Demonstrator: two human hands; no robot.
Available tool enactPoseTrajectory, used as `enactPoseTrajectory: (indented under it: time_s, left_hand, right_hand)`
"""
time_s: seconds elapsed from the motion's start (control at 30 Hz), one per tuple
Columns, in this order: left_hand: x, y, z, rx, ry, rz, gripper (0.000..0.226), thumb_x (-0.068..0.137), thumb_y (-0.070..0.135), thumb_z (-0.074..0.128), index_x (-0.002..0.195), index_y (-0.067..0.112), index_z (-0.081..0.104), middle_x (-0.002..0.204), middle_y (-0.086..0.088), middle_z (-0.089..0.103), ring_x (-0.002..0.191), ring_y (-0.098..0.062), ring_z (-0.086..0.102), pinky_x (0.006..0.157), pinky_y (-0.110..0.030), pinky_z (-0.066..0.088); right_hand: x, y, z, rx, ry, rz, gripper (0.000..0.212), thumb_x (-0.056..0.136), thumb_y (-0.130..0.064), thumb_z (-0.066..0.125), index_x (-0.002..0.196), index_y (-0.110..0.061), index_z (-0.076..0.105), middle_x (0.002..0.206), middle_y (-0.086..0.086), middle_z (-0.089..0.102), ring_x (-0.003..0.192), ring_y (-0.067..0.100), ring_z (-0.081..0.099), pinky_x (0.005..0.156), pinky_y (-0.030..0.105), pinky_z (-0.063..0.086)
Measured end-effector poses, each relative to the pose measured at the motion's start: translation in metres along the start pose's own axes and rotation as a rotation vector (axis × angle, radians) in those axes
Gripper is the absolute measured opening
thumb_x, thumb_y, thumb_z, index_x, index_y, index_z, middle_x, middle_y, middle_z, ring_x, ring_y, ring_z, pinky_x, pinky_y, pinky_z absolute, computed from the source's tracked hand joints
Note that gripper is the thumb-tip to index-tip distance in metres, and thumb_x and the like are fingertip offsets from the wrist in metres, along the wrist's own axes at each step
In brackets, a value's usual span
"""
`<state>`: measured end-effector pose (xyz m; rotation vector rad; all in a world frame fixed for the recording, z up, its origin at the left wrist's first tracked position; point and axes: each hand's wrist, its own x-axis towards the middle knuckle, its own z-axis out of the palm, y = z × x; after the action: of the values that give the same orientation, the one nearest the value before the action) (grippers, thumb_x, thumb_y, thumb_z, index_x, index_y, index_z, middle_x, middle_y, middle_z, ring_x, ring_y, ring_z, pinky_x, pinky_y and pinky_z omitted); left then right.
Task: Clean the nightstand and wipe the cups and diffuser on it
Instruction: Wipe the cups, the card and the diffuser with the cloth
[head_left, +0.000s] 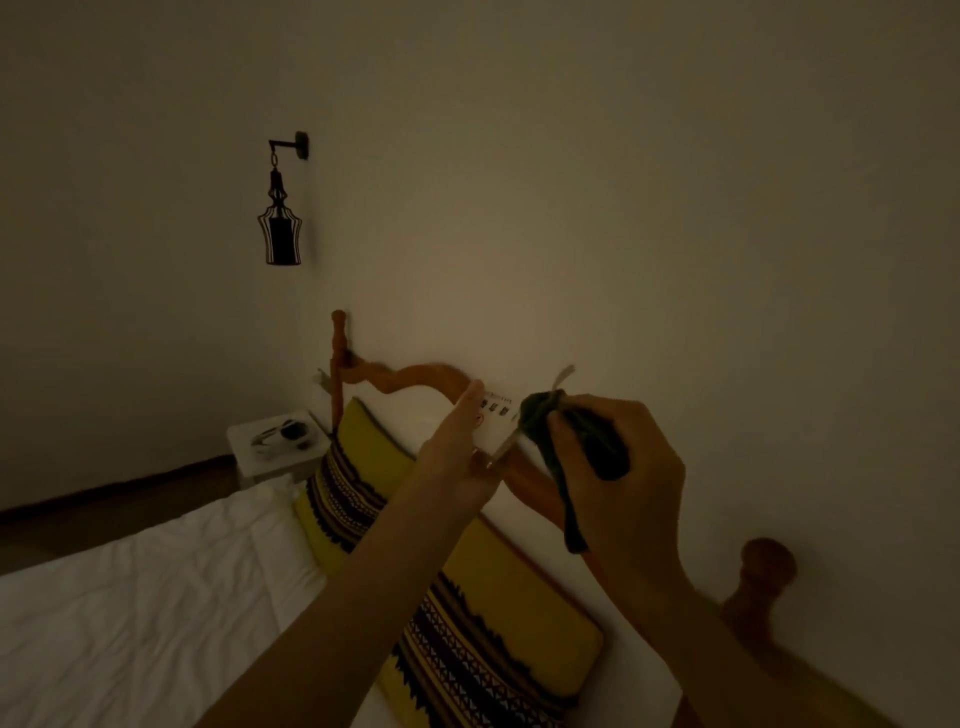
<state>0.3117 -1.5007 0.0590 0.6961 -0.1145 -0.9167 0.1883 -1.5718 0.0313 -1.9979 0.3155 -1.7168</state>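
Note:
My left hand holds up a small white object with dark printed marks, likely the diffuser; thin pale sticks jut out beside it. My right hand grips a dark green cloth bunched against the white object's right side, with a tail of cloth hanging down. Both hands are raised in front of the wall over the bed's headboard. A white nightstand stands far off at the left beyond the bed, with dark, cup-like items on top, too dim to make out.
A carved wooden headboard runs along the wall, with a round post at the right. Yellow patterned pillows lean against it over white bedding. A dark lantern lamp hangs on the wall at upper left.

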Motion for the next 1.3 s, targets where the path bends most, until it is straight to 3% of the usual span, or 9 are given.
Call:
enactPoseTrajectory:
  time_s: [0.13,0.23,0.4,0.6,0.83,0.93,1.03,1.23,1.3]
  left_hand:
    - [-0.001,-0.012,-0.007,0.083,-0.211,-0.097,0.052,0.101,0.043,0.048,0.129,-0.001,0.055,0.110,-0.020,0.065,0.108,-0.035,0.064,0.097,-0.043,0.053]
    - [-0.003,-0.009,-0.015,0.063,-0.270,-0.144,0.043,0.101,0.041,0.048,0.102,0.000,0.063,0.074,-0.013,0.070,0.064,-0.024,0.071,0.057,-0.032,0.059]
    - [-0.002,-0.003,-0.014,0.040,-0.142,-0.077,0.034,0.100,0.034,0.053,0.111,0.002,0.062,0.083,-0.014,0.072,0.069,-0.021,0.071,0.055,-0.027,0.060]
    - [0.001,-0.002,-0.031,0.010,-0.051,-0.020,0.020,0.092,0.018,0.066,0.103,0.001,0.064,0.081,-0.015,0.076,0.063,-0.019,0.074,0.048,-0.024,0.058]
    - [0.004,-0.008,-0.053,0.121,-0.029,0.016,0.037,0.090,0.026,0.070,0.115,-0.001,0.066,0.104,-0.015,0.073,0.088,-0.023,0.072,0.074,-0.033,0.063]
    - [0.001,-0.008,-0.070,0.151,-0.028,-0.026,0.033,0.085,0.023,0.074,0.109,0.001,0.068,0.095,-0.014,0.076,0.071,-0.019,0.075,0.051,-0.025,0.058]
    - [-0.001,-0.011,-0.091,0.259,-0.018,-0.065,0.049,0.073,0.028,0.082,0.114,0.003,0.069,0.107,-0.014,0.075,0.087,-0.023,0.075,0.061,-0.028,0.060]
    - [0.011,-0.020,-0.160,0.274,0.181,-0.123,0.046,0.071,0.027,0.083,0.110,0.009,0.068,0.104,-0.013,0.074,0.074,-0.024,0.076,0.054,-0.032,0.059]
    - [0.011,-0.021,-0.196,0.269,0.297,-0.145,0.028,0.084,0.020,0.077,0.107,0.010,0.065,0.097,-0.012,0.073,0.068,-0.022,0.075,0.050,-0.031,0.058]
  right_hand:
    - [-0.028,-0.004,0.015,-0.064,-0.099,-0.133,0.033,0.084,-0.025,0.075,0.113,-0.009,0.072,0.118,0.008,0.059,0.104,0.011,0.061,0.088,0.016,0.054]
    - [-0.039,0.001,0.018,-0.072,-0.201,-0.268,0.032,0.084,-0.028,0.074,0.111,-0.010,0.074,0.122,0.006,0.055,0.106,0.018,0.062,0.088,0.022,0.056]
    - [-0.010,0.007,0.011,0.057,-0.130,-0.194,0.023,0.084,-0.018,0.076,0.106,-0.011,0.074,0.110,0.008,0.065,0.098,0.012,0.066,0.082,0.020,0.057]
    - [0.004,0.011,0.016,0.206,-0.100,0.313,0.022,0.090,-0.023,0.071,0.109,-0.014,0.074,0.103,0.002,0.074,0.094,0.018,0.071,0.082,0.048,0.060]
    - [-0.035,0.003,0.018,0.105,-0.246,-0.072,0.024,0.084,-0.033,0.072,0.106,-0.022,0.073,0.111,-0.006,0.065,0.102,0.007,0.066,0.085,0.016,0.055]
    - [-0.031,0.023,0.017,0.155,-0.173,0.066,0.021,0.086,-0.034,0.070,0.105,-0.025,0.070,0.108,-0.001,0.069,0.098,0.013,0.069,0.082,0.028,0.060]
    - [-0.034,0.054,0.024,0.101,-0.180,0.391,0.022,0.090,-0.026,0.073,0.109,-0.015,0.073,0.107,0.007,0.073,0.095,0.023,0.071,0.081,0.040,0.060]
    - [-0.108,0.081,0.045,-0.023,-0.498,0.580,0.018,0.091,-0.039,0.069,0.098,-0.024,0.074,0.092,-0.005,0.072,0.088,0.016,0.068,0.078,0.035,0.058]
    - [-0.139,0.077,0.054,-0.059,-0.616,0.538,0.011,0.089,-0.043,0.070,0.093,-0.033,0.069,0.087,-0.018,0.067,0.083,-0.003,0.063,0.075,0.014,0.051]
